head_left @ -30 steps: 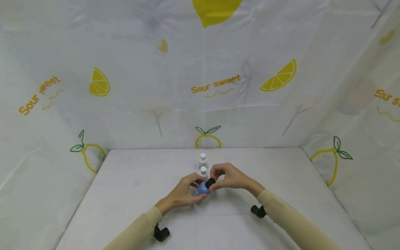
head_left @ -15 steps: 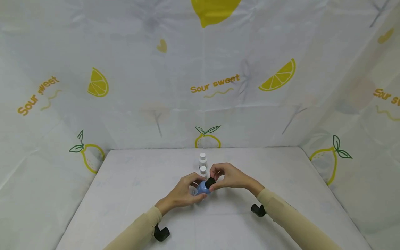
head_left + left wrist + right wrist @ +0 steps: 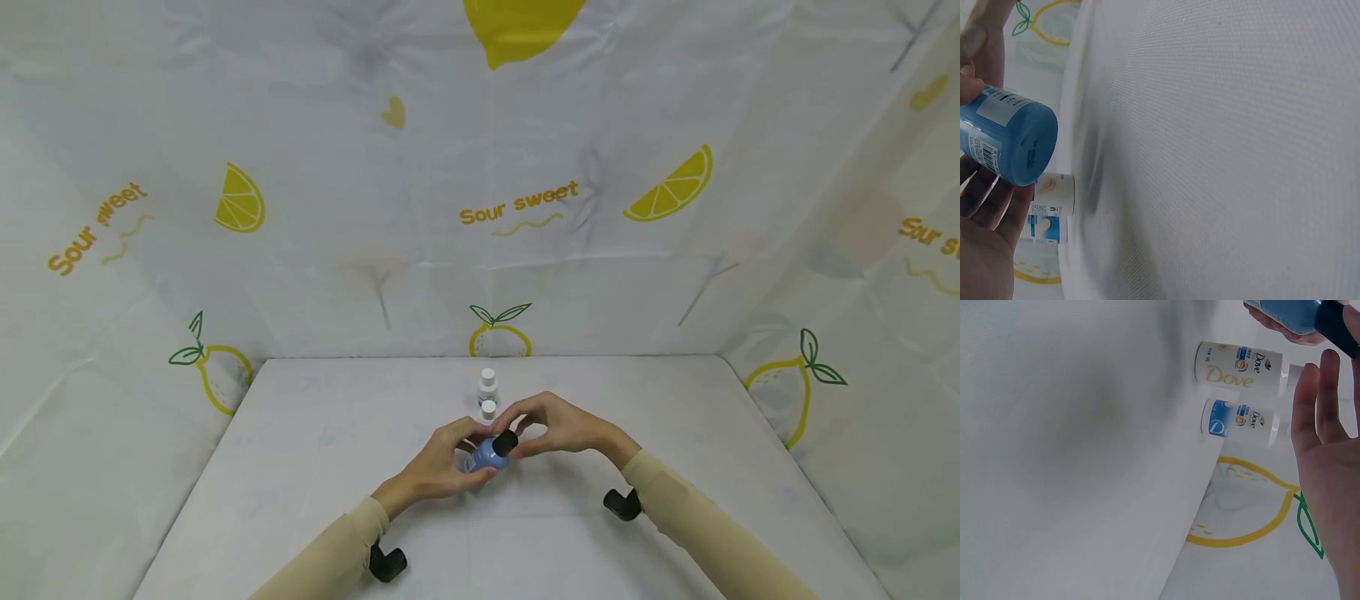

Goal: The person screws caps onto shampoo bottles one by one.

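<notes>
My left hand (image 3: 438, 467) grips a blue bottle (image 3: 486, 456) round its body, tilted and held above the table. Its base and barcode label show in the left wrist view. A black cap (image 3: 506, 442) sits on the bottle and points up toward the right. My right hand (image 3: 562, 425) has thumb and fingers curled about this cap from the right; in the right wrist view the other fingers are fairly straight. Just beyond the hands stands a white Dove bottle (image 3: 1238, 369) with a white cap, partly hidden in the head view.
A second white Dove bottle (image 3: 1241, 422), with blue on its label, stands upright farther back. The white-covered table (image 3: 337, 408) ends at a lemon-printed curtain (image 3: 420, 308). A black device shows under each wrist.
My right hand has turned about the cap: the forefinger has moved left over its far side and the thumb right. The left hand and the blue bottle stay nearly still.
</notes>
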The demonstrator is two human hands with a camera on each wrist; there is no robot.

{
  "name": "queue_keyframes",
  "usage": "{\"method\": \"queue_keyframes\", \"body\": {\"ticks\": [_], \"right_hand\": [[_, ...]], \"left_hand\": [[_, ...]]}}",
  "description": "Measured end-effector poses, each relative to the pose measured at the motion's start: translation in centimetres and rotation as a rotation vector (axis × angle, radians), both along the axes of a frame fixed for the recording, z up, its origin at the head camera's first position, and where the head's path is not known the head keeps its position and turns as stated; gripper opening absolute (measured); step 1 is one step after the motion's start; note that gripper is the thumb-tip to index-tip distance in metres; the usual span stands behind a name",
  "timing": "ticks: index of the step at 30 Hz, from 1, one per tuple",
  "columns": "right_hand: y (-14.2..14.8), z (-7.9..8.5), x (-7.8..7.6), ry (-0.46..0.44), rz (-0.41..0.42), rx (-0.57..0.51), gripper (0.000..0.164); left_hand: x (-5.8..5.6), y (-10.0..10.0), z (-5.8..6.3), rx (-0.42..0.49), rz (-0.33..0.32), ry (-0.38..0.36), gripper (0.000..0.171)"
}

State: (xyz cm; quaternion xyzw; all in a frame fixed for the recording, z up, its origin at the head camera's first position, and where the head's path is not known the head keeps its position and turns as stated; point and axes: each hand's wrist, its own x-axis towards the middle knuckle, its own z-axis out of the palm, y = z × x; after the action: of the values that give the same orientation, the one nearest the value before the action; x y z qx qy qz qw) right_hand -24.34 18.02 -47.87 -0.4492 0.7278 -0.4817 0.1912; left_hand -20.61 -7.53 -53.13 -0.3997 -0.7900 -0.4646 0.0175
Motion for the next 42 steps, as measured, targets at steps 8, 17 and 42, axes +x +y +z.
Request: {"method": "queue_keyframes", "body": {"ticks": [8,17,42], "right_hand": [[0.39,0.22,-0.24,0.014,0.016,0.026,0.031],[0.56,0.3,-0.38,-0.007,-0.006,0.029,0.033],[-0.01,0.18,0.37,0.021,-0.123,0.078,0.032]], "left_hand": [[0.0,0.0,0.09,0.006,-0.005,-0.001,0.05],[0.0,0.08,0.13,0.002,-0.004,-0.013,0.048],[0.13,-0.02,-0.26,-0.015,0.004,0.016,0.046]]}}
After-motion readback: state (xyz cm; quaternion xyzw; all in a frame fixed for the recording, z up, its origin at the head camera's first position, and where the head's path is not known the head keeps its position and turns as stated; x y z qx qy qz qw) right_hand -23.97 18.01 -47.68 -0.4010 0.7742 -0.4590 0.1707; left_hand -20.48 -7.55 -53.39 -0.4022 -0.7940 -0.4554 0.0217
